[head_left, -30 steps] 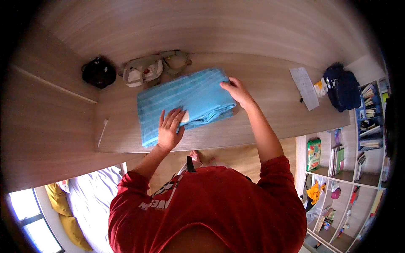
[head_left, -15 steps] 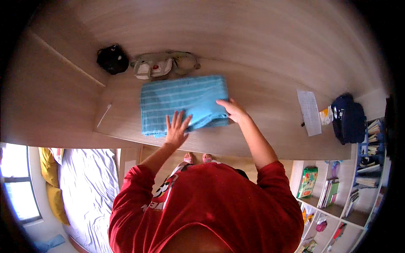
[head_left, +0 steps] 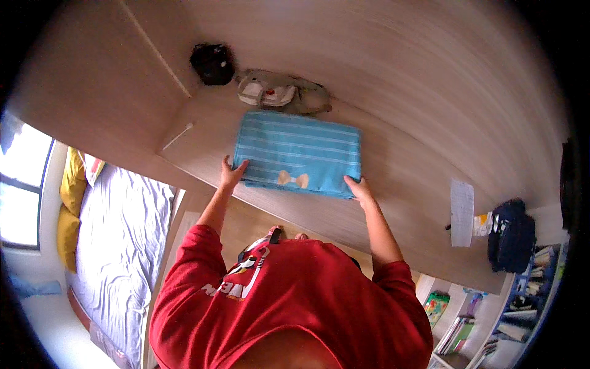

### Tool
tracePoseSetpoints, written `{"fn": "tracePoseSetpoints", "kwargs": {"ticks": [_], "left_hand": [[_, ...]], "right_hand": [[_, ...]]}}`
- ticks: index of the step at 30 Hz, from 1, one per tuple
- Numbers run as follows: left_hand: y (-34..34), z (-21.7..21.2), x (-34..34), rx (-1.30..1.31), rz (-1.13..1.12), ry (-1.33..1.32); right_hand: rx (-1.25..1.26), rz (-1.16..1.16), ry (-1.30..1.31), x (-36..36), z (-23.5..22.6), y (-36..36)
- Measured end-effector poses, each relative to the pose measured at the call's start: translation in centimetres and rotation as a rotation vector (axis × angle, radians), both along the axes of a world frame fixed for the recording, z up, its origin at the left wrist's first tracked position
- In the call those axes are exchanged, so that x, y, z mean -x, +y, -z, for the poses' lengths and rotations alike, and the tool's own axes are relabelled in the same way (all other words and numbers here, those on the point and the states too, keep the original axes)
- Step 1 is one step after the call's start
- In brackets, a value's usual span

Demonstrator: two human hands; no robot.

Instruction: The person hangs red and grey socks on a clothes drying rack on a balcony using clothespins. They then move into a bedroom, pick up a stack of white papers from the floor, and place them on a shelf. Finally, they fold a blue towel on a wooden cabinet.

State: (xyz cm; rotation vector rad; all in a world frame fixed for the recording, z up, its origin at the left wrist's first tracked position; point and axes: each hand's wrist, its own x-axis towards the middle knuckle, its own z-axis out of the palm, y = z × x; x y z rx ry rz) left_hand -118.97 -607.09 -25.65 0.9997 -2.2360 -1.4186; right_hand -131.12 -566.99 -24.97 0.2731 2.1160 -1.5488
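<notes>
Both hands grip the near corners of a folded blue cloth [head_left: 297, 154] lying flat on the worktop [head_left: 399, 184]: left hand [head_left: 232, 173] at one corner, right hand [head_left: 360, 188] at the other. Keeping both edges level should hold the fold square.

Your left hand [head_left: 230, 175] sits left of centre and your right hand [head_left: 359, 189] right of centre, both arms stretched forward, fingers extended.
</notes>
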Motion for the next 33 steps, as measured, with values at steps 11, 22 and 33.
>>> {"fn": "tracePoseSetpoints", "kwargs": {"ticks": [11, 22, 33], "left_hand": [[0.6, -4.7, -0.4, 0.674, 0.227, -0.146], [5.7, -2.4, 7.4, 0.779, 0.576, -0.239], [9.6, 3.2, -25.3, 0.27, 0.168, -0.39]], "right_hand": [[-0.702, -0.397, 0.603, -5.5, -7.1, -0.9], [-0.963, -0.335, 1.061, -2.1, -1.0, -7.5], [-0.615, -1.18, 1.082, -11.5, -4.8, -13.9]]}}
